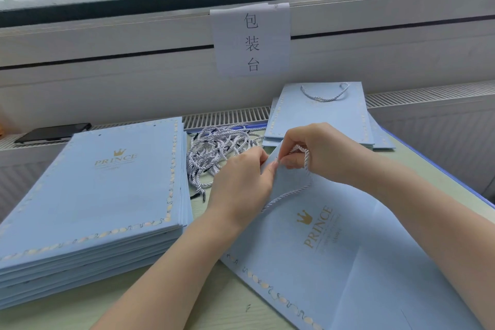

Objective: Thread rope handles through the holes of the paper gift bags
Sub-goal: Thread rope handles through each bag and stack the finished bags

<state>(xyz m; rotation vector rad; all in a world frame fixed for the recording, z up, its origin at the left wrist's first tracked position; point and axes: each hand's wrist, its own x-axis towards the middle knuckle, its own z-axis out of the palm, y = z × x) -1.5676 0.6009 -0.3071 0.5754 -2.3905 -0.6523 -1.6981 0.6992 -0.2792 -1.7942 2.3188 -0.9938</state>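
Head view: rope handle (pixel 288 195) in right hand (pixel 318 153).

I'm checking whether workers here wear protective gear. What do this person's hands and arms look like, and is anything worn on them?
Both arms are bare as far as the frame shows: no sleeves visible. The left hand and the right hand wear no gloves, and no rings, watch or bracelets show. The fingernails look fairly long and unpainted.

We can read gold "PRINCE" under a crown on the stacked flat light-blue paper bags (pixel 107 185) and on the angled light-blue paper bag (pixel 348 249); the white paper sign (pixel 251 40) on the wall says 包装台.
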